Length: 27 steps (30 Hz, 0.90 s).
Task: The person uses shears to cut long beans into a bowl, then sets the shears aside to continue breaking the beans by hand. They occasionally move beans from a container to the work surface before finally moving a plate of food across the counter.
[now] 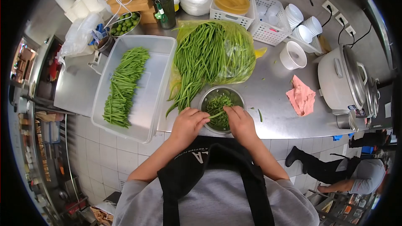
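Over a round metal bowl (202, 106) with green bean scraps (218, 105) in it, my left hand (190, 122) and my right hand (238, 119) are close together. A green bean (215, 116) spans the gap between them, pinched in the fingers of both. Behind the bowl, a heap of long green beans (202, 48) spills out of an open yellow plastic bag (247, 65). To the left stands a clear plastic tub (153, 75) holding a pile of shorter beans (125, 86).
A pink cloth (300, 96), a white tub (293, 55) and a large cooker (341, 77) are on the right of the metal table (272, 121). White baskets (268, 33) and a dark tumbler (164, 8) stand at the back. Another person (356, 173) is at the lower right.
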Each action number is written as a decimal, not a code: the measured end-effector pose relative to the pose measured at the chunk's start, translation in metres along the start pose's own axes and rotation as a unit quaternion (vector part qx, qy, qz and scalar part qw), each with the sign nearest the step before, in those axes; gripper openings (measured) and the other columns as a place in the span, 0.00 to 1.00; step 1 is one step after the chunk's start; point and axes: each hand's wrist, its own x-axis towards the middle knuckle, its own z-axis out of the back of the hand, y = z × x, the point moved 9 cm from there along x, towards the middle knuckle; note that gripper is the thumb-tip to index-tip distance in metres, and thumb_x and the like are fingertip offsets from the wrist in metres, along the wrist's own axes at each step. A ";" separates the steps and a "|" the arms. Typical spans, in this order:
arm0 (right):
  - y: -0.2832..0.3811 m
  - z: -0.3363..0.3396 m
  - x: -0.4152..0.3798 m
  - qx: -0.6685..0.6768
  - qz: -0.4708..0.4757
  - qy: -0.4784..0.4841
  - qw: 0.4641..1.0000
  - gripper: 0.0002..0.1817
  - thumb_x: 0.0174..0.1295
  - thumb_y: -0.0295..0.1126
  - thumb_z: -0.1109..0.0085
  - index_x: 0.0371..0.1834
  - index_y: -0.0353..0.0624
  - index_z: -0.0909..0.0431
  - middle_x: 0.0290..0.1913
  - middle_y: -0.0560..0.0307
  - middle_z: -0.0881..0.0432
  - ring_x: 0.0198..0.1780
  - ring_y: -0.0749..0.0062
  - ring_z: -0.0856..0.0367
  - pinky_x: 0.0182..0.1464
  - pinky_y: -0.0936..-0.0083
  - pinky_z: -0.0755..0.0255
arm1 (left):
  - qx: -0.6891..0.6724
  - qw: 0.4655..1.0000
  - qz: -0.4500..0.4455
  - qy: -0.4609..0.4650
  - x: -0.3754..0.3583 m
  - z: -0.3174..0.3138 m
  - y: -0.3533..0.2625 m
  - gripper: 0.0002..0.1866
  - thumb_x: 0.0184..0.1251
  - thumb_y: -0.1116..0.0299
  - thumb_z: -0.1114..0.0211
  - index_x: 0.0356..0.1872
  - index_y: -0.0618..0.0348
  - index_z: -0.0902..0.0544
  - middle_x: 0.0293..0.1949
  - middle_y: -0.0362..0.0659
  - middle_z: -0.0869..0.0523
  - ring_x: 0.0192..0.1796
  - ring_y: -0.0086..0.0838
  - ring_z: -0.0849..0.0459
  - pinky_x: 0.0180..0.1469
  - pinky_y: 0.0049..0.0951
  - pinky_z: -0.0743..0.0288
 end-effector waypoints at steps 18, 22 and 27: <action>-0.027 -0.015 -0.005 0.355 -0.235 0.021 0.904 0.12 0.61 0.23 0.46 0.48 0.37 0.23 0.33 0.52 0.24 0.33 0.68 0.23 0.35 0.78 0.30 | -0.466 0.853 0.229 -0.057 -0.004 -0.036 0.048 0.09 0.71 0.69 0.47 0.45 0.63 0.28 0.40 0.43 0.21 0.40 0.24 0.20 0.46 0.25 0.25; -0.024 -0.016 -0.005 0.315 -0.212 0.016 0.925 0.09 0.61 0.22 0.46 0.45 0.37 0.22 0.33 0.53 0.24 0.32 0.69 0.24 0.34 0.79 0.30 | -0.475 0.851 0.217 -0.057 0.000 -0.039 0.042 0.09 0.71 0.70 0.47 0.45 0.65 0.28 0.40 0.43 0.22 0.40 0.24 0.20 0.47 0.25 0.24; -0.021 -0.011 -0.001 0.276 -0.167 -0.017 0.946 0.04 0.61 0.24 0.45 0.38 0.36 0.24 0.29 0.60 0.25 0.25 0.81 0.27 0.26 0.85 0.32 | -0.449 0.872 0.183 -0.060 -0.002 -0.037 0.034 0.07 0.69 0.74 0.46 0.44 0.64 0.27 0.40 0.44 0.21 0.41 0.25 0.20 0.47 0.25 0.24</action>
